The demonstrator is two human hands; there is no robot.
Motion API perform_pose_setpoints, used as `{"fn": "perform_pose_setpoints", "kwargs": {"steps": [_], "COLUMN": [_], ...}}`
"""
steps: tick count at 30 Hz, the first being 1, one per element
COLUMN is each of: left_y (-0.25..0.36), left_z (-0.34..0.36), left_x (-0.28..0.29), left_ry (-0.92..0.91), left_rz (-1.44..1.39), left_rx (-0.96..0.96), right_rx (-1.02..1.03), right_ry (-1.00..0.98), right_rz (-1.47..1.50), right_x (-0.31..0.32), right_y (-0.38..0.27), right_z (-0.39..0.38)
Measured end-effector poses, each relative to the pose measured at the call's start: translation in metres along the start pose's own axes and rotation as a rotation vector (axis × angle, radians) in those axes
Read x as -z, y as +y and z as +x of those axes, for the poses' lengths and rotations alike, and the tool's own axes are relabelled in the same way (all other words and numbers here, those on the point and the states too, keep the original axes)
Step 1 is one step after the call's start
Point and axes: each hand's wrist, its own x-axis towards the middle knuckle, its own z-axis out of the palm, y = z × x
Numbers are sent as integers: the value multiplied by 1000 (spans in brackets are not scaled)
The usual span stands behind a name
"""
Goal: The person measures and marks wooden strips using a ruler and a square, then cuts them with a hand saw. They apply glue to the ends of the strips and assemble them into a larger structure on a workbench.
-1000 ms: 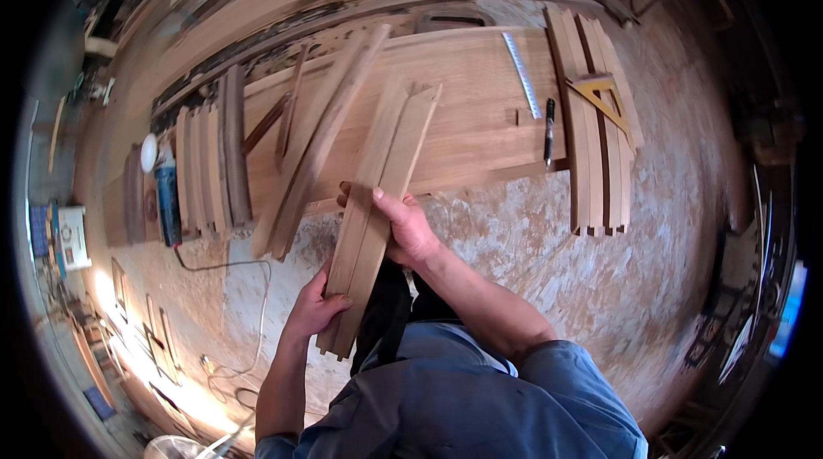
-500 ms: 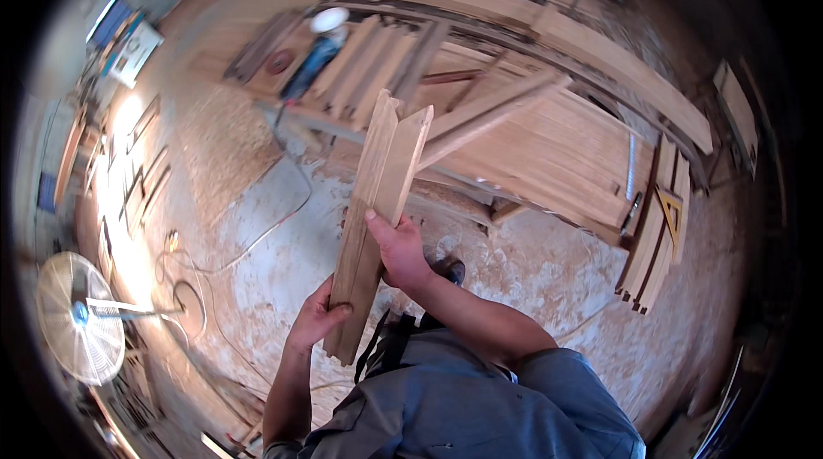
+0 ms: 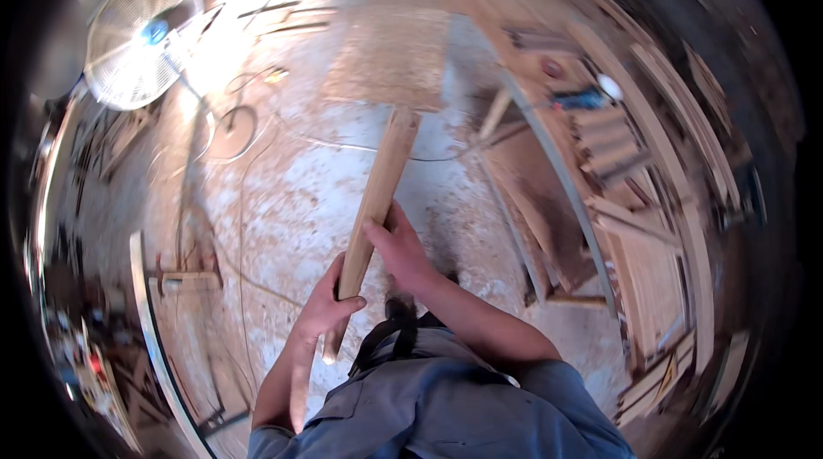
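Head view: left hand (image 3: 324, 306) closed round the lower part of a long wooden piece (image 3: 383, 172), thumb laid across its upper face; right hand (image 3: 401, 249) closed on the same piece farther up, thumb on the face, fingers passing along its right side and partly hidden; the piece is held in front of the body, tilted, far end up and slightly right; whether it is one length or several together cannot be told. Beyond its far end, a rectangular board (image 3: 390, 56) lies on the floor (image 3: 291, 210); a cable (image 3: 330, 144) crosses there; round fan (image 3: 129, 52) at upper left; at right, wood strips (image 3: 604, 138) beside a blue tool (image 3: 579, 100), blurred.
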Motion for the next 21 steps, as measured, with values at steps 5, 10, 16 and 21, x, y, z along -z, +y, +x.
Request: {"fn": "perform_pose_setpoints", "kwargs": {"steps": [5,10,16,21], "left_y": [-42,-53,-27,-25], "left_z": [-61,-88,-67,-47], "left_x": [72,103,92,96], "left_ry": [6,146,826,1122], "left_rz": [-542,-635,374,874], "left_rx": [130,142,356,420], "right_rx": [-140,-286,-297,-625], "right_ry": [-350,-550,-661,-604], "right_rz": [-109,-92,-186,32], "right_x": [-71,-117,-141,-168], "right_y": [40,79,89,97], "right_z": [32,66,126,170]}}
